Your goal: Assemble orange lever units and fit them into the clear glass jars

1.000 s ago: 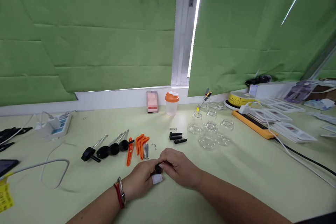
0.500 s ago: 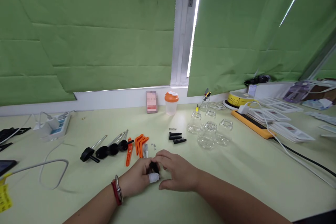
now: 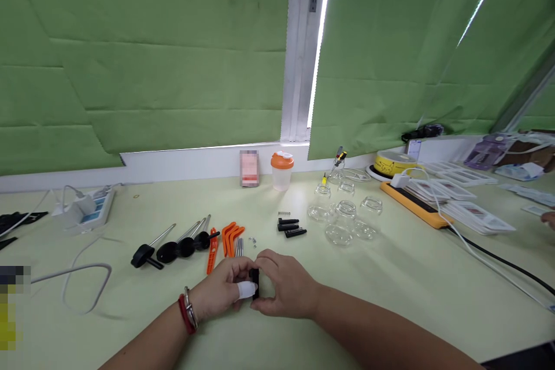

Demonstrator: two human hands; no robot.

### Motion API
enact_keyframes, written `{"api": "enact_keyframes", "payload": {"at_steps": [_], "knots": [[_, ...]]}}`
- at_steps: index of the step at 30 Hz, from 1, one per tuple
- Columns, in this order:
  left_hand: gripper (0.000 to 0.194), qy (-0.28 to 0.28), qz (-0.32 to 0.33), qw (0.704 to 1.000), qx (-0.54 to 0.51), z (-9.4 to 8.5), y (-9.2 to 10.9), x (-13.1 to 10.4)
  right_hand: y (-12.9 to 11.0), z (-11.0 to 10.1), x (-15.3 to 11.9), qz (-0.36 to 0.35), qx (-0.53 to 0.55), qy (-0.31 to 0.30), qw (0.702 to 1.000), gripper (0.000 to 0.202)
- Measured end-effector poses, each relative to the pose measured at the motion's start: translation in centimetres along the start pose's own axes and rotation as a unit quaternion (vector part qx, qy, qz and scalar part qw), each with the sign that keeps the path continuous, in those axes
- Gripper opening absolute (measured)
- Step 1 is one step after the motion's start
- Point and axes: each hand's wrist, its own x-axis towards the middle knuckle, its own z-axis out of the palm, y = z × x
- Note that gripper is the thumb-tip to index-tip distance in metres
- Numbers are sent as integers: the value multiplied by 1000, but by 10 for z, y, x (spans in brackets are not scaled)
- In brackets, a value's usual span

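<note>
A small black cylindrical part (image 3: 255, 286) stands between my hands, low in the middle of the head view. My left hand (image 3: 220, 288), with a white wrap on its thumb, is closed on the part from the left. The thumb and fingers of my right hand (image 3: 288, 286) grip it at its two ends. Just beyond lie several similar black parts (image 3: 288, 225), some with springs, and a loose spring (image 3: 284, 213). Tiny metal bits (image 3: 252, 241), metal pins (image 3: 239, 247) and bent orange pieces (image 3: 229, 237) rest near my left hand.
Several black round pieces with metal rods (image 3: 186, 247) lie left. Glass jars (image 3: 346, 222) stand right of centre, before an orange power strip (image 3: 416, 206). An orange-lidded cup (image 3: 281, 172) is by the wall. Another person's hand (image 3: 550, 218) shows at the right edge.
The black part has turned more upright. My right thumb and fingers have closed onto its ends. Another person's hand has appeared at the right edge.
</note>
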Motion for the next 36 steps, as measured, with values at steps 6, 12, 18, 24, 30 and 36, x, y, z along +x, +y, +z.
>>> {"api": "enact_keyframes", "payload": {"at_steps": [6, 12, 18, 24, 30, 36], "knots": [[14, 44, -15, 999, 23, 1, -4, 1, -2, -1, 2, 30, 8, -25, 999, 65], [12, 48, -16, 999, 12, 1, 0, 1, -3, -2, 3, 29, -17, -41, 999, 76], [9, 86, -28, 993, 74, 0, -2, -1, 1, 3, 2, 8, -43, -58, 997, 80], [8, 131, 40, 949, 286, -10, -5, -3, 3, 3, 3, -17, -27, -57, 998, 79], [16, 126, 24, 909, 397, -16, -2, -7, 12, -11, 2, 53, -35, 1, 998, 45], [18, 137, 17, 894, 427, -24, -2, -11, 49, -37, 1, 233, -106, 105, 961, 21]]}}
